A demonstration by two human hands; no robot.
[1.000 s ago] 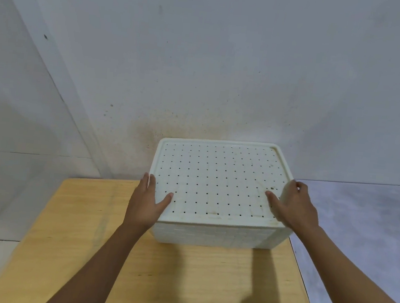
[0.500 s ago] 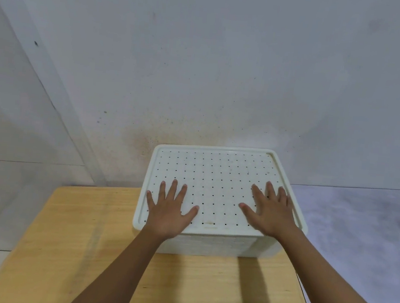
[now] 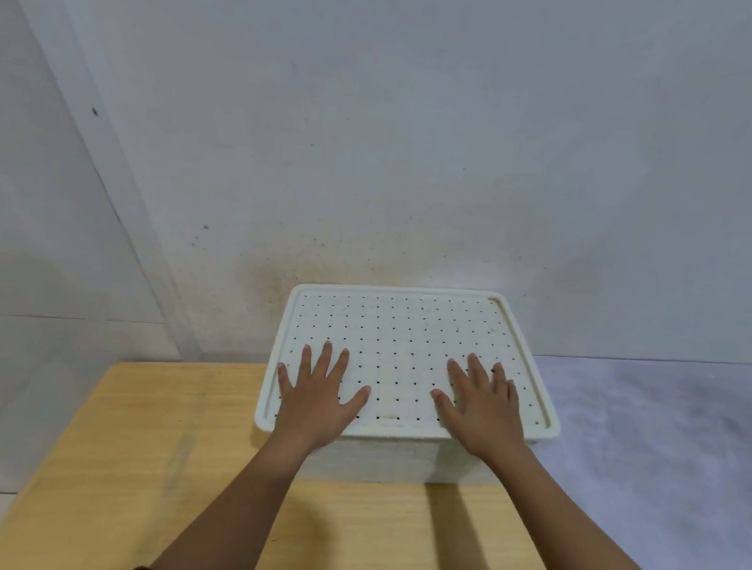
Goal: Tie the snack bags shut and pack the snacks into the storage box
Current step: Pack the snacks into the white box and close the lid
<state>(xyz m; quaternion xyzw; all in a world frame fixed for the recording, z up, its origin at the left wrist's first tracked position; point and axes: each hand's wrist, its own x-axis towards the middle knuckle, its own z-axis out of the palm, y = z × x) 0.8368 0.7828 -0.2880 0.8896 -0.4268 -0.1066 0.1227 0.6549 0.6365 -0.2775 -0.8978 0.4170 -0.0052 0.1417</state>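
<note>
- The wooden bench (image 3: 136, 468) spreads under and in front of the storage box (image 3: 374, 458).
- The storage box is off-white plastic with its hole-dotted lid (image 3: 406, 334) on. No snack bags show around it, so packing seems done; its contents are hidden.
- The left hand (image 3: 318, 399) and right hand (image 3: 479, 411) lie flat and spread on the lid's near half, grasping nothing, probably seating it.

The lid (image 3: 406, 330) hides whatever is inside the storage box (image 3: 374, 463). My left hand (image 3: 316, 401) and right hand (image 3: 483, 412) cover some of its holes. The bench (image 3: 114, 466) in front of it is cut off.
</note>
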